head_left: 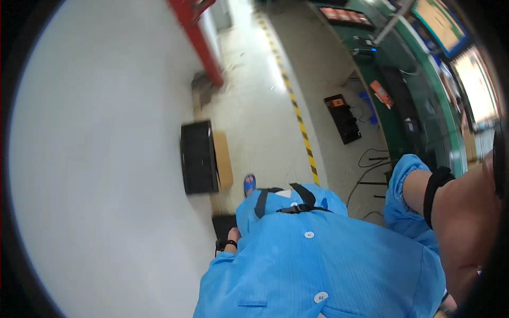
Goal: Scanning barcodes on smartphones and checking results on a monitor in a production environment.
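My left hand (234, 234) hangs low at my left side, with a black band round its wrist. It is right against a dark flat object (224, 227); its fingers are mostly hidden, so whether it grips that object does not show. Large and close at the right edge, my right hand (469, 209) is raised beside the camera, a black strap (436, 196) round its wrist. The rim of the picture cuts off its fingers. A dark edge (498, 159) beside it is too cropped to name.
A white wall runs along the left, with a black box-like case (197, 158) and a cardboard piece (223, 160) at its foot. A red post (199, 45) stands farther off. Yellow-black tape (297, 108) marks the floor. At right is a green workbench (389, 119) with screens (474, 87).
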`<action>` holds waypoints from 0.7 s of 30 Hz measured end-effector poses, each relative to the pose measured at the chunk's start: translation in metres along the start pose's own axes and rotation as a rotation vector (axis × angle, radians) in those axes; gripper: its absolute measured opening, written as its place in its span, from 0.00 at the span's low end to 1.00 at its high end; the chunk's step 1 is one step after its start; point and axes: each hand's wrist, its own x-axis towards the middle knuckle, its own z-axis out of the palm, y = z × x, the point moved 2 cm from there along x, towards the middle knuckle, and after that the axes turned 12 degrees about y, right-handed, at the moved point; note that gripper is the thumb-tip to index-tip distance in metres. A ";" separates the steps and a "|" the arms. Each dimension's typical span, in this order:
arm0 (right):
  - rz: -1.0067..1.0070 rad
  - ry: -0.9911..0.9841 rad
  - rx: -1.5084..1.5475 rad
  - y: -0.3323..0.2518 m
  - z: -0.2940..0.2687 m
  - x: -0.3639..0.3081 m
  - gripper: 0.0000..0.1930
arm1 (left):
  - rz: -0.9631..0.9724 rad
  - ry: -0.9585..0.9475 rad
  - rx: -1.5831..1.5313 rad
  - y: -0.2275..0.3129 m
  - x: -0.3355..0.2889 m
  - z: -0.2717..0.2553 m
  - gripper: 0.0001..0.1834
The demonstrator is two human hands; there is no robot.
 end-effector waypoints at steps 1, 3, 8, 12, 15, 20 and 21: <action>0.003 -0.001 -0.089 0.005 -0.003 0.005 0.02 | -0.100 0.025 -0.150 0.004 0.042 -0.018 0.14; 0.023 0.025 -0.274 0.017 -0.016 0.017 0.02 | -0.294 -0.033 -0.468 0.022 0.127 -0.056 0.14; 0.041 0.092 -0.721 0.009 -0.052 0.047 0.02 | 0.147 -0.035 -0.732 0.120 0.303 -0.140 0.13; 0.033 0.211 -1.030 -0.028 -0.069 0.064 0.02 | 0.264 0.036 -0.479 0.238 0.350 -0.177 0.13; 0.017 0.249 -1.241 -0.078 -0.073 0.070 0.02 | 0.369 -0.067 -0.411 0.339 0.341 -0.159 0.13; -0.041 0.304 -1.441 -0.123 -0.040 0.096 0.02 | 0.578 -0.244 -0.345 0.459 0.280 -0.123 0.14; -0.045 0.316 -1.457 -0.124 -0.035 0.102 0.02 | 0.614 -0.261 -0.342 0.473 0.267 -0.123 0.14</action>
